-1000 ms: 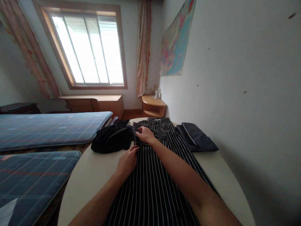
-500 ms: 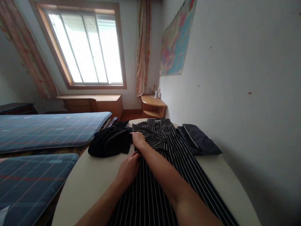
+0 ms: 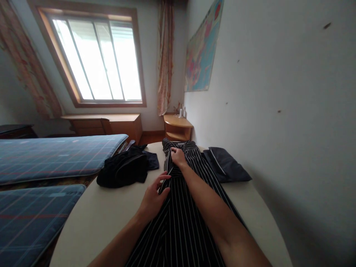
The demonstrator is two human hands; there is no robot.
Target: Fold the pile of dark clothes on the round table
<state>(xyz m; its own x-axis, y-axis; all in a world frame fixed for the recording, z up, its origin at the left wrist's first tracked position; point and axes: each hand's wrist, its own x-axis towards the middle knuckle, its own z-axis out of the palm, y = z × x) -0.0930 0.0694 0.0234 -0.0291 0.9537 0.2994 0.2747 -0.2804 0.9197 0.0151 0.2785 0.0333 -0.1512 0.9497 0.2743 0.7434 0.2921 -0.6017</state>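
A long black collared shirt with white stripes (image 3: 183, 207) lies lengthwise in front of me, collar at the far end. Its left side is turned inward over the body. My right hand (image 3: 178, 156) pinches the folded cloth a little below the collar, and its forearm crosses above the shirt. Nearer to me, my left hand (image 3: 155, 194) rests at the shirt's left edge with thumb and fingers apart, fingertips touching the cloth. The turned-in sleeve is partly covered by my right hand and forearm.
The shirt lies on a pale round table (image 3: 91, 218). Rumpled black clothing (image 3: 125, 167) sits on the left, beside a dark folded cloth (image 3: 152, 160). A dark folded garment (image 3: 228, 165) lies on the right near the wall. Plaid-covered beds (image 3: 55, 155) stand left of the table.
My right hand has moved right, bringing the shirt's left side and sleeve inward. My left hand's fingers have spread. The dark cloth beside the black clothing shows more. The view has shifted slightly.
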